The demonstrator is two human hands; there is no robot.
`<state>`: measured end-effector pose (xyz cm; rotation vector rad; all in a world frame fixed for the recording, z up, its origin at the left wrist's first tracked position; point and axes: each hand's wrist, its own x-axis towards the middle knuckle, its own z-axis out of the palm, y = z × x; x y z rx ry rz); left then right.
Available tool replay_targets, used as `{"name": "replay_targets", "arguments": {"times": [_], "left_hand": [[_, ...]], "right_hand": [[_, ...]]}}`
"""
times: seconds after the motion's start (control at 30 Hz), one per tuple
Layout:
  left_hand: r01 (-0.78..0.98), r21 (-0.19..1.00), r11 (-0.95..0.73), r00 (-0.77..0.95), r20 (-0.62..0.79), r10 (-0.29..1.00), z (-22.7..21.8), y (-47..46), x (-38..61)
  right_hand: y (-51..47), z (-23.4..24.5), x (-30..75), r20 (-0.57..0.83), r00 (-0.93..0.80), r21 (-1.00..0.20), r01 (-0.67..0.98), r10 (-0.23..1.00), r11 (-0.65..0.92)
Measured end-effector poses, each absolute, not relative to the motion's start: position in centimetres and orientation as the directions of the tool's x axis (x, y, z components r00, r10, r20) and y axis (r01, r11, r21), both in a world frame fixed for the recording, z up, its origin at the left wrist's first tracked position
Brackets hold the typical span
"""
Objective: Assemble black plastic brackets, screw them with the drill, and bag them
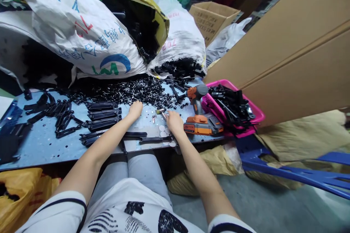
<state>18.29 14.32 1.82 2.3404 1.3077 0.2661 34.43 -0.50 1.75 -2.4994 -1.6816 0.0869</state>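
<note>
At the near edge of a heap of small black parts with metal pins [147, 93], my left hand [136, 110] is closed, its fingertips down among the pieces. What it pinches, if anything, is hidden. My right hand [174, 121] is closed round a small hammer [163, 114] with a metal shaft and a yellowish head that lies close to the table. Just below the hands, long black plastic bars [155, 139] lie along the table's front edge, beside several pale round discs [162, 131]. More black bars [104, 116] are lined up left of my left hand.
An orange and grey cordless drill [197, 109] stands right of my right hand. Behind it, a pink basket [258, 111] holds black parts. White woven sacks [90, 32] spill black pieces at the back, and a large cardboard sheet [290, 43] leans on the right.
</note>
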Motion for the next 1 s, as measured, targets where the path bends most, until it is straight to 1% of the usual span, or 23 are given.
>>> {"name": "replay_targets", "arguments": {"times": [0.07,0.1,0.13,0.2,0.23,0.27,0.3,0.33,0.4,0.47,0.53,0.63,0.7,0.77,0.8,0.83,0.9,0.97,1.0], "left_hand": [[0.747,0.492,-0.447,0.535,-0.044,0.844,2.1,13.6,17.7],[0.742,0.498,-0.449,0.537,-0.04,0.843,2.4,13.0,16.9],[0.732,0.515,-0.446,0.534,-0.027,0.845,2.7,12.3,15.6],[0.689,0.612,-0.389,0.489,0.005,0.872,3.3,10.8,12.2],[0.626,0.717,-0.307,0.426,0.016,0.905,3.5,10.0,10.2],[0.543,0.818,-0.191,0.347,-0.011,0.938,3.7,9.1,8.3],[0.457,0.886,-0.078,0.285,-0.062,0.957,3.7,8.3,6.5],[0.37,0.928,0.03,0.236,-0.125,0.964,3.6,7.5,5.0],[0.276,0.943,0.183,0.203,-0.244,0.948,3.3,6.0,2.9],[0.261,0.933,0.246,0.217,-0.305,0.927,2.8,5.0,2.1],[0.288,0.927,0.238,0.234,-0.309,0.922,2.4,4.5,2.1],[0.369,0.917,0.155,0.269,-0.265,0.926,2.2,4.5,2.1],[0.434,0.896,0.095,0.33,-0.256,0.909,2.4,4.6,2.0],[0.49,0.871,0.039,0.398,-0.263,0.879,2.8,4.8,2.0],[0.517,0.856,0.01,0.425,-0.267,0.865,3.1,4.9,2.0],[0.545,0.838,-0.022,0.441,-0.264,0.858,3.4,4.9,2.0],[0.601,0.794,-0.094,0.444,-0.233,0.865,3.9,5.0,2.3],[0.652,0.734,-0.192,0.427,-0.145,0.893,4.2,4.9,2.6],[0.676,0.69,-0.257,0.416,-0.069,0.907,4.2,4.7,2.8]], "right_hand": [[2.4,1.8,36.3,0.031,0.573,-0.126,0.815,0.819,-0.565],[3.8,1.7,37.2,0.017,0.634,-0.134,0.768,0.774,-0.626],[5.0,1.5,38.0,-0.009,0.67,-0.142,0.734,0.742,-0.665],[6.6,1.1,39.0,-0.072,0.694,-0.156,0.702,0.716,-0.695],[7.1,0.8,39.3,-0.091,0.691,-0.16,0.701,0.717,-0.695],[7.3,0.6,39.4,-0.1,0.685,-0.164,0.704,0.722,-0.691],[7.3,0.5,39.4,-0.104,0.68,-0.166,0.708,0.726,-0.687],[7.1,0.5,39.3,-0.104,0.676,-0.167,0.711,0.73,-0.683],[6.5,0.8,38.8,-0.091,0.67,-0.162,0.72,0.737,-0.675],[5.5,1.5,38.0,-0.038,0.645,-0.192,0.745,0.763,-0.639],[4.4,2.3,36.9,0.032,0.578,-0.286,0.787,0.815,-0.547],[2.9,3.6,35.1,0.097,0.403,-0.487,0.817,0.91,-0.31],[2.0,4.3,33.8,0.148,0.276,-0.595,0.792,0.95,-0.138],[1.2,4.8,32.5,0.216,0.173,-0.662,0.749,0.961,0.014],[0.7,5.0,31.8,0.235,0.135,-0.686,0.724,0.963,0.066],[0.3,5.1,31.2,0.236,0.103,-0.707,0.7,0.966,0.098],[-0.5,5.1,30.0,0.185,0.039,-0.746,0.656,0.982,0.114],[-1.1,5.0,29.1,0.098,-0.031,-0.761,0.642,0.995,0.095],[-1.4,4.9,28.7,0.057,-0.058,-0.757,0.648,0.997,0.081]]}}
